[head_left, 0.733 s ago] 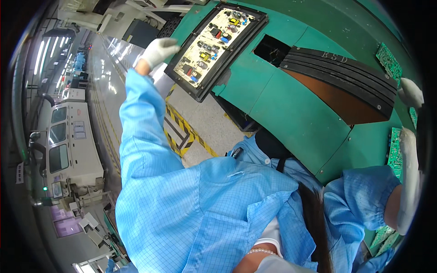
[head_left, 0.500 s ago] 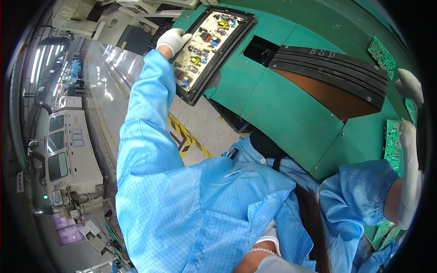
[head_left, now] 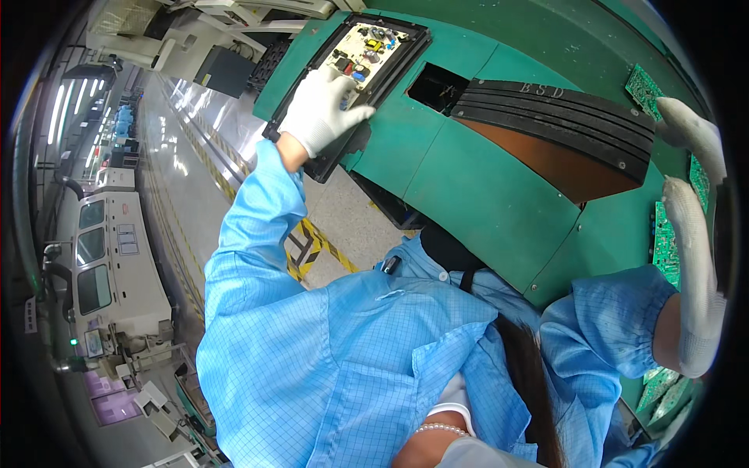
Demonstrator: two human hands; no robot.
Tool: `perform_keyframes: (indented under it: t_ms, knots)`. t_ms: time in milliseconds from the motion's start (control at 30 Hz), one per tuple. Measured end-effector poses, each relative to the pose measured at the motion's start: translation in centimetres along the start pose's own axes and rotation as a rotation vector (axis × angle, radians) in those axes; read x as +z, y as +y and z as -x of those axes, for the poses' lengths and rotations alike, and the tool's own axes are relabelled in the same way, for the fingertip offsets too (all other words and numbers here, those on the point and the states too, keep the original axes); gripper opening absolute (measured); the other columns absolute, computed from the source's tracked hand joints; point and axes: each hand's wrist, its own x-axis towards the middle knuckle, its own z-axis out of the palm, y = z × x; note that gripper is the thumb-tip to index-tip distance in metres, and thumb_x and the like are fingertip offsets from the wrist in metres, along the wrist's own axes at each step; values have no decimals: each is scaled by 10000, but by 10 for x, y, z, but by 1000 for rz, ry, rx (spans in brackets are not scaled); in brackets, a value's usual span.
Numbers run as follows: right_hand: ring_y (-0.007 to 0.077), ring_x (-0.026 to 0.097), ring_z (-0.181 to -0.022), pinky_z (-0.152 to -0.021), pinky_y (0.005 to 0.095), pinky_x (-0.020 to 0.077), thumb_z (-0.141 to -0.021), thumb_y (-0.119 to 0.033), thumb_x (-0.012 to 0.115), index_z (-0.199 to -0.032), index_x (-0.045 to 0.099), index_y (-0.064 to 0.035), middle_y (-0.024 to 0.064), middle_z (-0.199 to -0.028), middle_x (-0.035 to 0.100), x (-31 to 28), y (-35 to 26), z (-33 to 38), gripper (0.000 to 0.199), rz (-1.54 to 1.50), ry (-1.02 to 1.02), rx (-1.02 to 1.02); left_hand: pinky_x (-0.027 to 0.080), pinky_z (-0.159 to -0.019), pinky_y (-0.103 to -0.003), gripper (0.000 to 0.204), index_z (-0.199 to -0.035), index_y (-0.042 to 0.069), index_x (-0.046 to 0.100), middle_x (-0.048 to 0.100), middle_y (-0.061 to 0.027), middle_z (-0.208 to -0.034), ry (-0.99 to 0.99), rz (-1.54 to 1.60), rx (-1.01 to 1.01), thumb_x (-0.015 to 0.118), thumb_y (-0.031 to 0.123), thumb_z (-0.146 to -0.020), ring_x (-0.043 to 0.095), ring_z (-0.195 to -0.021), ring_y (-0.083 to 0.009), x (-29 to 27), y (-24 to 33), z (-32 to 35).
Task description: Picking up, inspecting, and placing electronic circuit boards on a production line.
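Note:
My left hand (head_left: 324, 113), in a white glove, is over the near half of a black tray (head_left: 406, 58) at the far left of the bench. Its fingers and thumb are spread. The cream circuit board (head_left: 363, 51) in the tray carries yellow, red, blue and black components; the hand hides its near part. At the right rim my right hand (head_left: 694, 234), also gloved, reaches among green circuit boards (head_left: 665, 246). Two of its digits stand apart, the upper one close to another green board (head_left: 644, 90). A dark shape beside it is cut off by the rim.
A black ribbed cover (head_left: 562, 125) with an orange-brown underside rises from the green bench (head_left: 460, 187), beside a square opening (head_left: 437, 87). More green boards (head_left: 659, 390) are at the lower right. Machines (head_left: 121, 257) and a yellow-black floor marking (head_left: 316, 246) are at left.
My left hand has moved back toward me, from the tray's left edge to over its near half, and its fingers have spread. The right hand has barely moved.

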Motion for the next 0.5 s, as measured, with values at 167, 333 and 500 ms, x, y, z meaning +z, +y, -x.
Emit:
perform_keyframes:
  t_ms: [167,333,500]
  knots:
    - [265,685,-945,-867,379,541,-916,-159,722,-1217,687,41,166,-1042,720,-1,-12,5,362,-32,15,165,514,-896,-444,437,-976,68,724,635,-153,-996,-131,67,-173,888,375,-712,622,-1012,-364,6,5,-6]
    - [269,685,-983,-895,386,546,-935,-147,700,-1242,675,42,173,-1078,713,-2,-17,7,362,-26,35,234,548,-833,-432,378,-928,40,734,690,-167,-930,-332,249,-230,851,366,-777,679,-904,-353,-2,-11,-29]
    - [274,685,-1021,-923,394,551,-953,-136,677,-1267,663,44,181,-1114,707,-3,-18,9,362,-26,45,283,544,-886,-433,496,-1096,83,754,692,-180,-1025,-101,159,-94,784,502,-833,674,-979,-352,4,-19,-96]
